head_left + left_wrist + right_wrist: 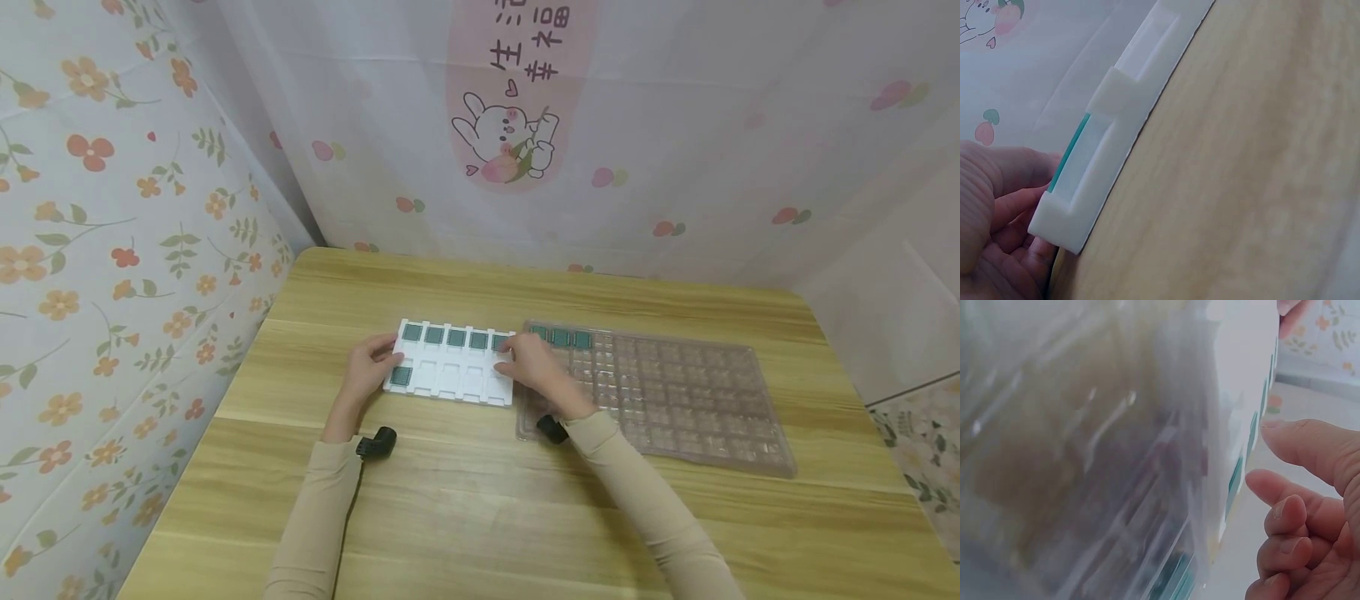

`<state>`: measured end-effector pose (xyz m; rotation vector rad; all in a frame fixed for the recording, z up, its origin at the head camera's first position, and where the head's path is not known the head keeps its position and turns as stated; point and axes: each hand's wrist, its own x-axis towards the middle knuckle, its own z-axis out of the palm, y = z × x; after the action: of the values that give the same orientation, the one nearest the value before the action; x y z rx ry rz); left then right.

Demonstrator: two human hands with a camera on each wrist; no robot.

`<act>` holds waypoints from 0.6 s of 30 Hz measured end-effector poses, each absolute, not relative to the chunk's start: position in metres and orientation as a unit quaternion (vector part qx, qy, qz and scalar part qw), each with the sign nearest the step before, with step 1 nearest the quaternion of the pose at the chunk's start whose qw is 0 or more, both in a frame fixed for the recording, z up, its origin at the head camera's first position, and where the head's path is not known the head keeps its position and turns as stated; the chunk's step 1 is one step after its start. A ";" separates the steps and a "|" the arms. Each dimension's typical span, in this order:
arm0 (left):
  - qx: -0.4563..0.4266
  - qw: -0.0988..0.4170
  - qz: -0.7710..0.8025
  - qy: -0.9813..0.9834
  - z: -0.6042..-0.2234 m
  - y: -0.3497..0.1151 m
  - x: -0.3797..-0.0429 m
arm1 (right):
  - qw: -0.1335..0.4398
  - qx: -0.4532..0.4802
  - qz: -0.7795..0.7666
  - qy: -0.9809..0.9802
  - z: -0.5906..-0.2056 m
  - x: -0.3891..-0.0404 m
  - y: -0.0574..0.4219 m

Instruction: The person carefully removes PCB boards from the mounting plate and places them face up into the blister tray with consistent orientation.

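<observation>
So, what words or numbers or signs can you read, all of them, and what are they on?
"生": on the white printed curtain, in its pink patch above the cartoon rabbit.
"幸福": beside it, with 福 above 幸.
The character over 生 is cut off by the picture's edge, so I can't read it whole.
Green square chips, white rectangular tray, clear plastic tray: any marks are too small or blurred to read.

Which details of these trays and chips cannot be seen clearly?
Head view: right hand partly hides the upper-right green chip in the white tray.
Head view: any chip markings, too small.
Left wrist view: top edge crops the white tray.
Right wrist view: the clear plastic tray is blurred.
</observation>
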<state>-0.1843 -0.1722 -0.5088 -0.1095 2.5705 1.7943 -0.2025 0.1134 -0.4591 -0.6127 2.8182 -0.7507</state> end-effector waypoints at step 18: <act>-0.034 -0.001 0.558 0.829 -0.508 -0.172 -0.185 | 0.052 -0.260 -0.240 0.934 -0.456 -0.197 0.077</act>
<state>-0.1849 -0.1723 -0.5079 -0.1071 2.6077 1.7528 -0.1970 0.0774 -0.4560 -0.7897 2.8398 -0.7311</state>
